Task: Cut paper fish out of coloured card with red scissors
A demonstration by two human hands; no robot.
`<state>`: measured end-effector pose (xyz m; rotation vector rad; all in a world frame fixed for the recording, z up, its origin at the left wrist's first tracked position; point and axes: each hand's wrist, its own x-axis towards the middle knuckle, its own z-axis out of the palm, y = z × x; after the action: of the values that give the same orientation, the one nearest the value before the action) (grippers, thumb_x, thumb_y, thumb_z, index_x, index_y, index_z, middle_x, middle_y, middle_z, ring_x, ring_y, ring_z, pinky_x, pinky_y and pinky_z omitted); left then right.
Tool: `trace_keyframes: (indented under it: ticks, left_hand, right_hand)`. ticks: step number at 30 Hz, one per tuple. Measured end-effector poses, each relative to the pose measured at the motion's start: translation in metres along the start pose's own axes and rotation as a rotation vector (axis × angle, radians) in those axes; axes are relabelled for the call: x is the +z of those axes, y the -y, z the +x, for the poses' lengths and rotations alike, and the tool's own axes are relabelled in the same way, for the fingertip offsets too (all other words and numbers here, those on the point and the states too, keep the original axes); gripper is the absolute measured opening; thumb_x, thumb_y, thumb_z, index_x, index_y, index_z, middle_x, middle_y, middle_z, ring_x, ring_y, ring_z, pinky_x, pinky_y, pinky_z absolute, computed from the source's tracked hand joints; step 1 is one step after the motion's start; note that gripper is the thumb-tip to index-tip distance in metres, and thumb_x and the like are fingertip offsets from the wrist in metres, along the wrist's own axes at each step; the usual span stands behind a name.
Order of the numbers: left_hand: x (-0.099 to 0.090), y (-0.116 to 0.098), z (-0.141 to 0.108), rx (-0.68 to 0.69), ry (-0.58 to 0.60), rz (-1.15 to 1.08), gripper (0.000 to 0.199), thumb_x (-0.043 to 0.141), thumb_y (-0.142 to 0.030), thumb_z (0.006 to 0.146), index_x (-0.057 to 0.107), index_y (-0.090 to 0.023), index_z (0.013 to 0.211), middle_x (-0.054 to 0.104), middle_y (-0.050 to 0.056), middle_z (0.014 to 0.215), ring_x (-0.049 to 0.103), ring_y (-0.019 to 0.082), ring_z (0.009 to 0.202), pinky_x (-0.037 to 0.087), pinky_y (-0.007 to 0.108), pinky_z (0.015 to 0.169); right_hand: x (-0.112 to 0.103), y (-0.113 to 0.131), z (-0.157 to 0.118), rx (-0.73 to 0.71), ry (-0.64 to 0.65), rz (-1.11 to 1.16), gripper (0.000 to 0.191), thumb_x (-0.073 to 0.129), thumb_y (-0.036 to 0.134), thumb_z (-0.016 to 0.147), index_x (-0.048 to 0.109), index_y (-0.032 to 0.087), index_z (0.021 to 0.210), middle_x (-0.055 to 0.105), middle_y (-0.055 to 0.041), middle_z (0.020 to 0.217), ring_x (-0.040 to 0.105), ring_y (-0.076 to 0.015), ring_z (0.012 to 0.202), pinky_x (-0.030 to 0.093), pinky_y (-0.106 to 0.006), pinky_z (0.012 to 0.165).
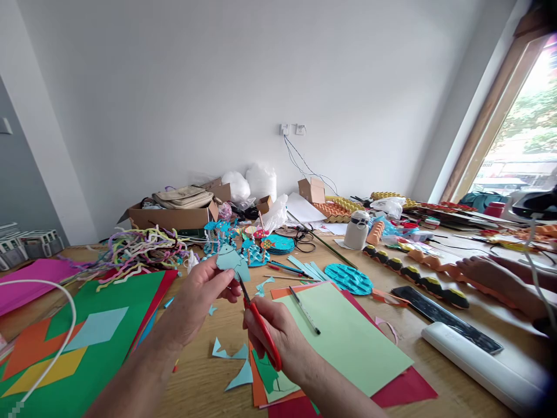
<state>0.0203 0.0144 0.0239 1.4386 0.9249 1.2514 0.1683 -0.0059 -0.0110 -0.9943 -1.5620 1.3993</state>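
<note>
Between the thumb and fingers of my left hand [208, 290] is a light blue paper fish [230, 261] with drawn lines on it. My right hand [278, 328] grips red-handled scissors [264, 331], their dark blades pointing up at the lower edge of the fish. Whether the blades are parted is hard to make out. Blue paper scraps [239, 374] lie on the wooden table below my hands. Beside my right hand, a light green sheet [348, 342] rests on orange and red paper, with a pen [304, 310] on top.
Coloured paper [108, 325] and a heap of pipe cleaners [139, 249] lie to the left. A blue textured disc [348, 278], a phone [448, 319] and a white case [478, 366] are to the right. Another person's hand [487, 273] touches an orange egg-carton strip [435, 261] at far right.
</note>
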Motion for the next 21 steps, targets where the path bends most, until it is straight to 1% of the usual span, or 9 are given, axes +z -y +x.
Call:
trace_keyframes:
  ticks: [7, 15, 21]
  left_hand:
    - [0.0021, -0.006, -0.0002, -0.024, -0.022, -0.01, 0.01, 0.057, -0.026, 0.074, 0.061, -0.017, 0.073, 0.062, 0.0, 0.065, 0.056, 0.013, 0.059, 0.049, 0.024, 0.058]
    - [0.0012, -0.0079, -0.0011, -0.033, -0.014, -0.01, 0.012, 0.058, -0.028, 0.072, 0.061, -0.016, 0.071, 0.061, 0.001, 0.063, 0.056, 0.014, 0.059, 0.049, 0.025, 0.056]
    - [0.0004, -0.0074, 0.0004, -0.035, 0.003, 0.001, 0.012, 0.057, -0.028, 0.073, 0.06, -0.016, 0.069, 0.061, 0.001, 0.062, 0.055, 0.013, 0.059, 0.048, 0.024, 0.055]
  right_hand:
    - [-0.0004, -0.004, 0.0005, -0.017, 0.01, 0.0, 0.018, 0.044, 0.02, 0.077, 0.043, 0.018, 0.06, 0.037, 0.0076, 0.043, 0.032, -0.0051, 0.037, 0.026, -0.018, 0.038]
    - [-0.0022, -0.0053, 0.0015, -0.069, -0.026, -0.139, 0.021, 0.044, 0.022, 0.079, 0.043, 0.017, 0.059, 0.032, 0.0073, 0.044, 0.029, -0.0059, 0.043, 0.021, -0.021, 0.044]
    - [-0.0021, -0.0066, 0.0013, -0.092, -0.033, -0.175, 0.024, 0.044, 0.024, 0.08, 0.041, 0.018, 0.058, 0.031, 0.0073, 0.045, 0.028, -0.0058, 0.043, 0.019, -0.021, 0.045]
